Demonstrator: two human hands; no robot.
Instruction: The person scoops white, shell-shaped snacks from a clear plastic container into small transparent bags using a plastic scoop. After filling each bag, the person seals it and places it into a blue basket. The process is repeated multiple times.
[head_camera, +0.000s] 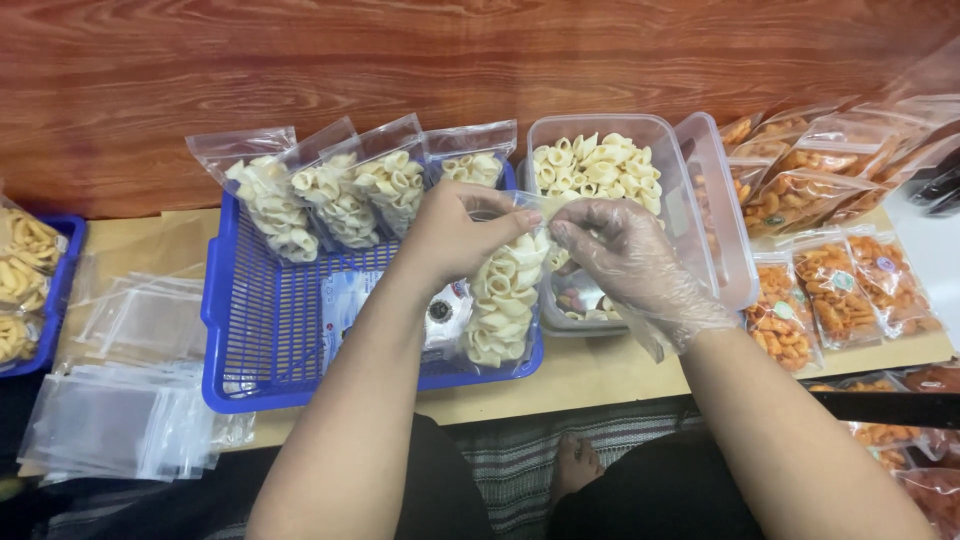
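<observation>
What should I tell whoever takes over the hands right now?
Left hand, bare, and right hand, in a clear glove, both pinch the top of a clear bag of pale shell crackers over the blue basket.
Done: four filled bags stand along the basket's back edge.
Left: the clear tub is still heaped with crackers; empty bags lie stacked to the left.

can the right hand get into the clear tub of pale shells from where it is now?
Probably yes. The tub stands open-topped just beyond the gloved right hand, with nothing between them. But that hand is pinching the filled bag together with the left hand.
</observation>
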